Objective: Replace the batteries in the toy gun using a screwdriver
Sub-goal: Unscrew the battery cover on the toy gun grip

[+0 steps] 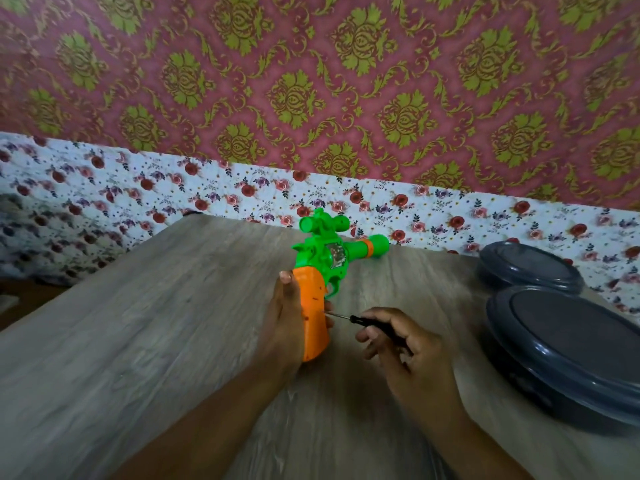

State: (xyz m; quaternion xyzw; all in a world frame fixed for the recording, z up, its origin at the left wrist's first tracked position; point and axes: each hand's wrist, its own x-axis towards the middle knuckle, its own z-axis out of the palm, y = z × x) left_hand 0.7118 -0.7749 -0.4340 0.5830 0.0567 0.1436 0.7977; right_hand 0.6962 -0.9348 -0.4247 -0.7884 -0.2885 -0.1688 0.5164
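A toy gun (pixel 329 252) with a green body, a scope on top and an orange handle stands over the wooden table (pixel 156 323), barrel pointing right. My left hand (pixel 285 323) grips the orange handle from the left, thumb up along its back. My right hand (pixel 401 348) holds a small black-handled screwdriver (pixel 363 323) in its curled fingers. The thin metal tip touches the right side of the handle, about halfway down. No batteries are in view.
Two dark grey round trays or lids (pixel 561 348) lie overlapping at the table's right side, close to my right hand. A floral cloth (pixel 173 188) and a red-and-gold patterned wall lie behind the table. Bare wood spreads to the left.
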